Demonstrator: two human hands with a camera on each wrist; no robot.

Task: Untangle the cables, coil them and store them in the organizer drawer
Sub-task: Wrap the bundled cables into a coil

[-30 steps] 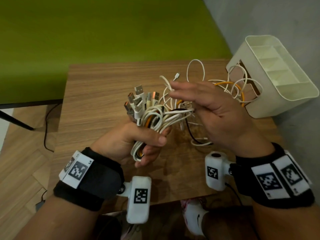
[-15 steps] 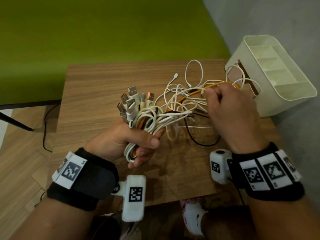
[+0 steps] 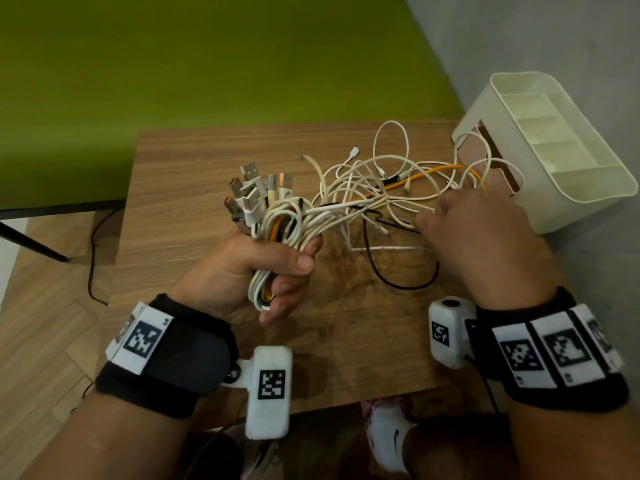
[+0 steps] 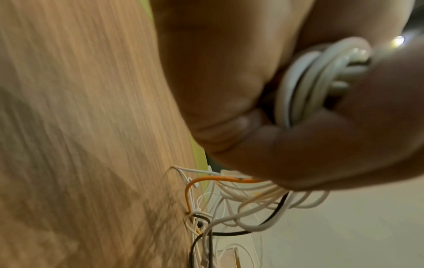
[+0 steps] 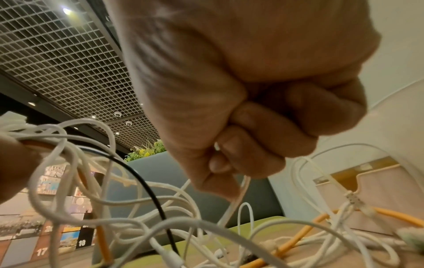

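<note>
My left hand (image 3: 270,268) grips a bundle of cables (image 3: 277,223) above the wooden table (image 3: 194,174), their USB plugs (image 3: 256,188) sticking up; the left wrist view shows its fingers wrapped round white cable loops (image 4: 316,79). From the bundle a tangle of white cables (image 3: 374,181), an orange cable (image 3: 429,173) and a black cable (image 3: 398,282) spreads right. My right hand (image 3: 478,230) is fisted over the tangle and pinches a thin white cable (image 5: 231,204) between thumb and fingers. The cream organizer (image 3: 568,150) stands at the table's right end, with cable loops lying against its front.
A green panel (image 3: 207,64) runs behind the table and a grey wall (image 3: 554,36) is at the right. Wood floor with a black cord (image 3: 91,258) lies to the left. A white shoe (image 3: 391,434) shows under the table's near edge.
My right hand has gone from open near the bundle to the right, closing on a thin white cable and drawing it toward the organizer. The left hand keeps its hold.
</note>
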